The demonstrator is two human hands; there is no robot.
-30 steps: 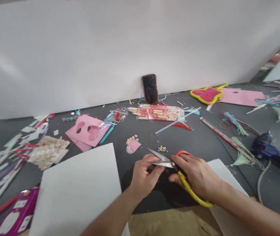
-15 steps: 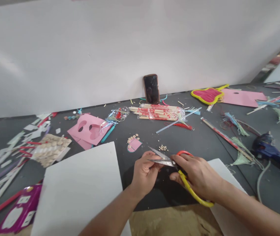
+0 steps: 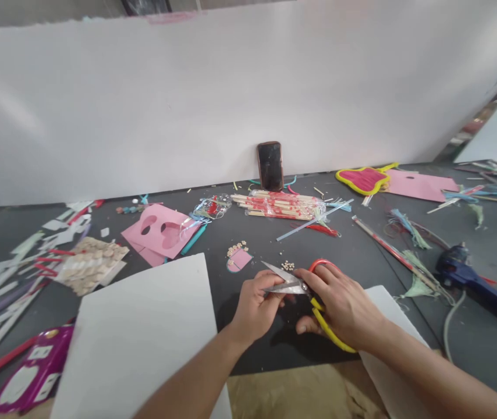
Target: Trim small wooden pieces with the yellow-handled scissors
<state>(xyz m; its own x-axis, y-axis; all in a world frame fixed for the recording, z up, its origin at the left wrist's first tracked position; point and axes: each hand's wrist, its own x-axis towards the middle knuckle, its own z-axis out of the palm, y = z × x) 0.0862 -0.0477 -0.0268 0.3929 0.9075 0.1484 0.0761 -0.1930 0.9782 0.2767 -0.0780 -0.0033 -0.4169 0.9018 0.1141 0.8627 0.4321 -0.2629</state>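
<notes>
Two bare hands above a dark worktop [image 3: 217,233], entries left to right from where I stand.

Strips [image 3: 30,244]: white and coloured, heaped loosely.
White board [image 3: 144,326]: flat; left forearm across its corner.
Pink card [image 3: 161,245]: with cutouts, behind the board.
Patch [image 3: 240,261]: pink, flat, pale bits along its far edge.
Left hand [image 3: 255,305]: grip narrow, fingertips drawn together at the blades; whether anything is pinched, I cannot tell. Advisable: fingertips kept out of the closing path, wrist steady.
Beads [image 3: 287,266]: small pile just beyond the blades; sleeves and knuckles best kept off it.
Scissors [image 3: 304,286]: held up between the hands, blades parted, points leftward, one crossing the left fingers. Short, slow closing strokes would suit so small a job.
Right hand [image 3: 340,302]: grip holding the scissors by red and yellow handles; level wrist recommended.
Glue gun [image 3: 460,270]: well apart; its cord deserves clearance.
</notes>
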